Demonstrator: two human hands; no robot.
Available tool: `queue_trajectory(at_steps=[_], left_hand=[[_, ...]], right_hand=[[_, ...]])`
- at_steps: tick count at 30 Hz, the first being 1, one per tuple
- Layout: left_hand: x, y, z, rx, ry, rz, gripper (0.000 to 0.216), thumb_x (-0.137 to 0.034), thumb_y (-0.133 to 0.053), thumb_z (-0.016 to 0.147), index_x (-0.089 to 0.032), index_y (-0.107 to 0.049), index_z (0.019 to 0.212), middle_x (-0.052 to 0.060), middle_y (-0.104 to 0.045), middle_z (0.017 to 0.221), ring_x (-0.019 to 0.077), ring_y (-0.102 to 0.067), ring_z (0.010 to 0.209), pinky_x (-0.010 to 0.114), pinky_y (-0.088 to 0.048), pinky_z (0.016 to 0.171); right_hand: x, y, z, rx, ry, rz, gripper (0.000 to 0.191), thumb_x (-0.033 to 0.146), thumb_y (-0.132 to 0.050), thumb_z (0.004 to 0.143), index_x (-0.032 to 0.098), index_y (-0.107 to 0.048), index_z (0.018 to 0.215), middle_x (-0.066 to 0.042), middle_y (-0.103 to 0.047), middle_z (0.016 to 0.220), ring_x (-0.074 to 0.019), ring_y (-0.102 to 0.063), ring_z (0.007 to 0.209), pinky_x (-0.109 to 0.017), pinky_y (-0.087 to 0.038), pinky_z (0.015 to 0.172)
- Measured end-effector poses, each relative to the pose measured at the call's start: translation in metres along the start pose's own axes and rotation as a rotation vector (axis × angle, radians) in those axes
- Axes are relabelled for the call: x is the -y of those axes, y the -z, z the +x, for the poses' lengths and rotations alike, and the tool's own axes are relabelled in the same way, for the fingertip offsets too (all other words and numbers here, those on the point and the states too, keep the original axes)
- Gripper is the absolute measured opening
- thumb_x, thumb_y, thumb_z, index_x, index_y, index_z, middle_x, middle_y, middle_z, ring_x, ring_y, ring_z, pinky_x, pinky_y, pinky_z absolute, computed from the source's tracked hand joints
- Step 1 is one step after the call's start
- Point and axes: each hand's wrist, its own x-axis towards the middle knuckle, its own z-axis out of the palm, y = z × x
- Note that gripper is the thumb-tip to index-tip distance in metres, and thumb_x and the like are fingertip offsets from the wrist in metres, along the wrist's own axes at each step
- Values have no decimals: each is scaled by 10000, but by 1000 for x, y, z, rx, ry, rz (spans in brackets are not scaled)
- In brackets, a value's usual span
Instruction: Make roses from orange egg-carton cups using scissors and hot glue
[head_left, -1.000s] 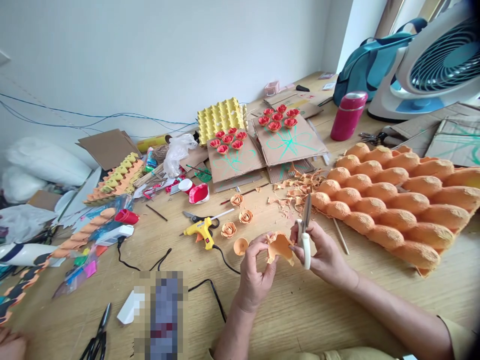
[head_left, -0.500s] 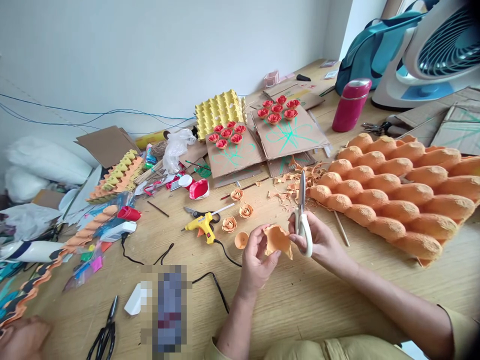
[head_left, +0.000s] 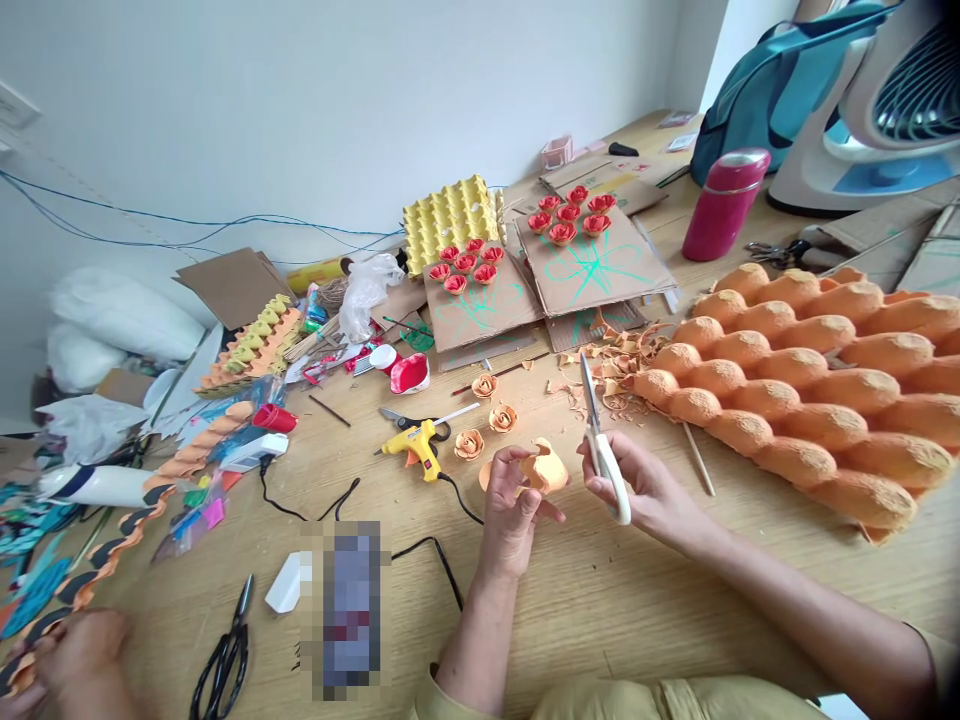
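Note:
My left hand is closed on an orange egg-carton cup, held just above the wooden table. My right hand grips white-handled scissors, blades pointing up and away, a little right of the cup and apart from it. Three finished orange paper roses and a yellow glue gun lie just beyond my left hand. Orange scraps are piled behind the scissors.
A large orange egg tray fills the right side. Cardboard sheets with red roses, a yellow egg tray, a pink flask and a fan stand behind. Black scissors lie front left, by another person's hand.
My left hand has turned the orange cup and drawn it left, away from the scissors. The scissors have tilted slightly left. The other person's hand has come further into view at the bottom left.

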Motion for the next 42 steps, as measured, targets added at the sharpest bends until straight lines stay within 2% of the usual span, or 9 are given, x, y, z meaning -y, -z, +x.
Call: queue_trajectory(at_steps=[2, 5, 8, 10, 15, 19, 28, 32, 42], left_hand=[[-1, 1, -1, -29, -38, 49, 597, -503, -852, 714, -277, -546, 1174, 52, -585, 1161, 215, -659, 962, 228, -609, 578], [-2, 3, -1, -71, -148, 165, 610, -455, -827, 761, -297, -534, 1272, 71, -578, 1224, 241, -642, 1072, 328, -631, 788], [-3, 6, 0, -155, -293, 314, 643, -415, -829, 769, -298, -531, 1327, 83, -561, 1324, 256, -598, 1214, 379, -547, 1004], [-5, 7, 0, -211, -368, 406, 614, -390, -818, 786, -281, -549, 1327, 90, -564, 1355, 256, -564, 1284, 359, -498, 1064], [-9, 12, -1, -241, -473, 511, 512, -335, -763, 849, -260, -573, 1318, 97, -617, 1318, 247, -617, 1242, 347, -502, 1057], [-11, 15, -2, -248, -497, 539, 516, -328, -753, 856, -273, -568, 1335, 98, -579, 1383, 260, -590, 1288, 361, -493, 1078], [-11, 15, -3, -255, -463, 518, 510, -315, -731, 878, -273, -555, 1354, 101, -563, 1412, 265, -533, 1354, 391, -454, 1130], [-8, 20, -3, -197, -463, 571, 508, -289, -722, 884, -262, -556, 1364, 114, -562, 1406, 278, -504, 1373, 411, -445, 1138], [-6, 16, -5, -118, -478, 642, 506, -263, -748, 852, -250, -587, 1332, 117, -596, 1315, 273, -592, 1240, 397, -516, 1059]], right_hand=[[1, 1, -2, 47, 21, -108, 209, 420, -594, 950, 230, -524, 1002, -16, -586, 869, -196, -548, 806, -338, -465, 754], [6, 1, -3, 135, 72, -273, 224, 412, -581, 940, 222, -518, 1040, -39, -617, 920, -218, -577, 847, -366, -482, 805], [11, 1, -3, 179, 114, -437, 239, 412, -609, 914, 223, -523, 1033, -60, -647, 969, -232, -603, 850, -367, -494, 785], [13, 2, -3, 198, 147, -541, 233, 419, -619, 911, 221, -529, 993, -82, -664, 997, -247, -616, 865, -377, -497, 794], [12, 7, 0, 198, 224, -727, 285, 410, -607, 928, 193, -538, 1099, -129, -677, 1056, -281, -641, 919, -408, -490, 835], [12, 9, 2, 205, 231, -802, 292, 383, -577, 942, 176, -529, 1142, -133, -680, 1043, -285, -650, 913, -431, -478, 846], [11, 11, 4, 233, 220, -797, 295, 350, -625, 908, 201, -545, 1149, -132, -696, 1071, -300, -659, 943, -453, -442, 873], [13, 10, 5, 258, 200, -817, 270, 373, -599, 930, 196, -549, 1128, -142, -692, 1076, -304, -652, 941, -464, -433, 876], [18, 8, 5, 241, 182, -812, 256, 407, -567, 950, 195, -527, 1089, -127, -667, 1026, -299, -635, 934, -465, -427, 881]])
